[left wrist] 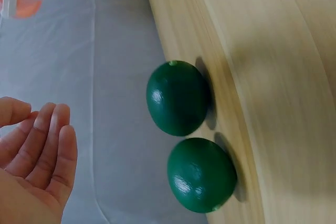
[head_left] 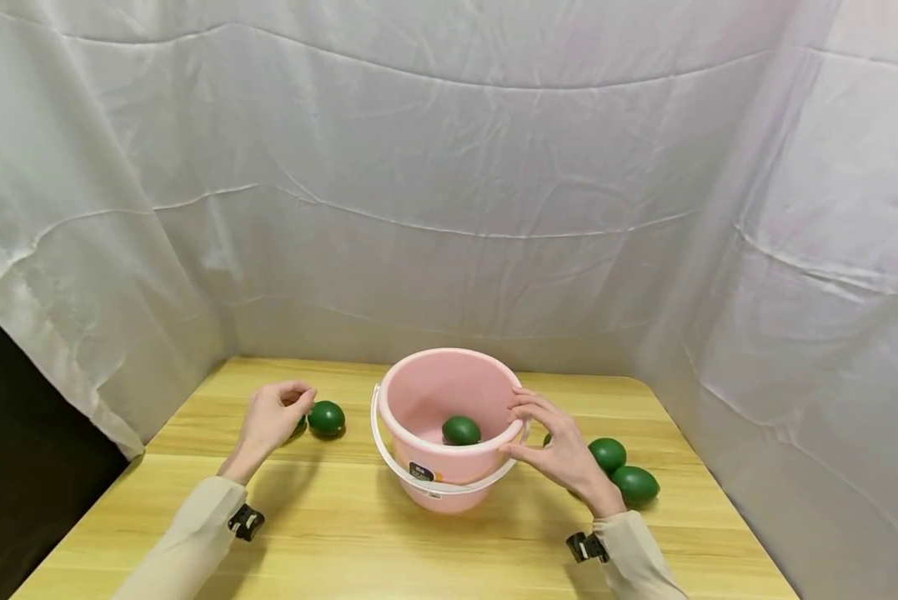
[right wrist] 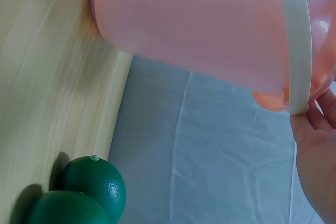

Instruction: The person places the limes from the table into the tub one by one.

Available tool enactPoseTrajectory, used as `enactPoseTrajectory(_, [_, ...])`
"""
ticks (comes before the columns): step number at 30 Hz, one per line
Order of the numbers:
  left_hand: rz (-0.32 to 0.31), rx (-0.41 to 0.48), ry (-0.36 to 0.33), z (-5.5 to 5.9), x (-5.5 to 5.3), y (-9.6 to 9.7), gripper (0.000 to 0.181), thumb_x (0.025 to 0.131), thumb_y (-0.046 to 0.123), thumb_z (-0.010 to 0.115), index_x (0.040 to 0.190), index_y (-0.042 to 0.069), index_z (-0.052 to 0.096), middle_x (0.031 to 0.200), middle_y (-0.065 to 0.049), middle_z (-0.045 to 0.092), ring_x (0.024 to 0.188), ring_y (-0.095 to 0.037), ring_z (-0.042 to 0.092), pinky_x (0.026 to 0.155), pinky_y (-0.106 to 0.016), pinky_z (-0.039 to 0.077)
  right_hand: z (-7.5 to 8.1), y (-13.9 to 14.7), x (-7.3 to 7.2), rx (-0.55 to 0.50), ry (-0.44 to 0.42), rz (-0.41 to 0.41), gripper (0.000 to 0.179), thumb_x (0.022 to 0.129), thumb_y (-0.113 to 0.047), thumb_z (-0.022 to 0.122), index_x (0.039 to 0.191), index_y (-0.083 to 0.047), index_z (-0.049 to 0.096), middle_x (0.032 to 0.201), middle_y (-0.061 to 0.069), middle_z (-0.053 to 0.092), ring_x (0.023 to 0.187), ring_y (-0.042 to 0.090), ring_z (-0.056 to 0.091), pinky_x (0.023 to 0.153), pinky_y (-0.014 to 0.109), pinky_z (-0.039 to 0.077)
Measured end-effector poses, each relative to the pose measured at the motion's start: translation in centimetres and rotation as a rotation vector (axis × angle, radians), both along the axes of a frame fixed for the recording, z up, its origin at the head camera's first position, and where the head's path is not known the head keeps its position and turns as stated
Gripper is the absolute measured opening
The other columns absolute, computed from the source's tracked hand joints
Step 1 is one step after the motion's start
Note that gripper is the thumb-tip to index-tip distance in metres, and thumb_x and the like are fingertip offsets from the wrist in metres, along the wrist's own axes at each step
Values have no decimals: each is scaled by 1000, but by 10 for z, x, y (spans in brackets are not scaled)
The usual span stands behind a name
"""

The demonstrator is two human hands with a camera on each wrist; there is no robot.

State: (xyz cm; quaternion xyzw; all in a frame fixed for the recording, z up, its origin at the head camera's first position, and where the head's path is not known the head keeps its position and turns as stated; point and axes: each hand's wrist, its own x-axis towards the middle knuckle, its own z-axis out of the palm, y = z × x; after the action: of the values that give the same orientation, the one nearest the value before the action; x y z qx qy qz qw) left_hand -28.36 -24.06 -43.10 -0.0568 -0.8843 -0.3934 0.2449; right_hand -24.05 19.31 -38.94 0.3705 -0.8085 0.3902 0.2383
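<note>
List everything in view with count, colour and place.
Bucket: one, pink, centre.
Handle: one, white, across bucket's front.
Label: one, dark, bucket's front.
Inner fruit: one, green, inside bucket.
Left fruits: two, green, table's left.
Right fruits: at least three, green, right of bucket.
Table: one, yellowish wood, under bucket.
Cloth: count unclear, pale grey, behind table.
Patch: one, black, left edge.
Sleeves: two, cream, bottom.
Devices: two, black, at cuffs.
Left grip: one, near left fruits.
Right grip: one, bucket's rim.

Wrinkled whitish curtains [head_left: 449,167], light wooden table [head_left: 343,542]
</note>
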Motion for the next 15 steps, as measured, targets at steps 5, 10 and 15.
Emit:
enactPoseTrajectory(5, [46,-30,-12,-4,-2,-7,17,94,20,66,98,7,75,89,-9,76,82,-23,71,79,-43,56,-1,0,0,-2,-2,6,40,67,-7,89,102,-9,69,125,15,63,126,42,52,114,23,36])
enactPoseTrajectory(10, [79,-68,-49,-7,-3,-11,16,92,18,66,98,7,75,89,-9,76,85,-27,70,81,-47,54,-1,0,0,4,0,-2,41,68,-8,89,103,-8,69,126,15,63,127,41,52,114,22,35])
enactPoseTrajectory(15, [109,-65,-107,-12,-5,-18,23,91,17,64,106,1,72,98,-16,74,92,-32,69,84,-49,53,-1,0,0,5,-4,-12,41,68,-8,89,104,-8,69,127,15,63,127,41,52,114,20,34])
